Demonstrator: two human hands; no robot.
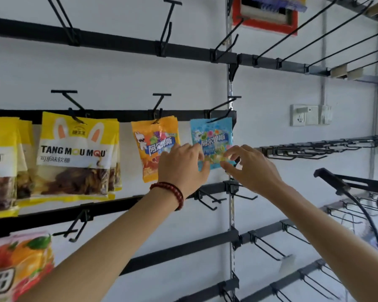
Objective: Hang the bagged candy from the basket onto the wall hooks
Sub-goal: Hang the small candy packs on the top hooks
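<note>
**Blue candy bag on its hook, both hands at its lower edge**

The blue candy bag (212, 136) hangs from a black wire hook (219, 117) that passes through its top edge; its long axis runs roughly straight up and down, top edge uppermost, printed front facing the camera; it is the last bag at the right end of the middle rail (122, 115). The left hand (181, 168) reaches up with its back to the camera, fingers curled over the bag's lower left edge and thumb tucked beneath it; a red bead bracelet (170, 191) circles that wrist. The right hand (251, 166) comes in from the right, forearm stretched out, thumb and forefinger pinching the bag's lower right corner while the other fingers fan loosely.

Just left, on the next hook (158, 110), hangs a set of orange candy bags (155, 147), partly covered by the left hand; further left hang yellow bags (74, 153) printed TANG MOU MQU, several deep; a fruit-printed bag (20, 264) shows at the lower left. Bare hooks line the rails above, below and to the right. A wire basket with a black handle (332, 179) sits at the right edge; its contents are too blurred to tell. A wall socket (301, 118) sits on the white wall.
</note>
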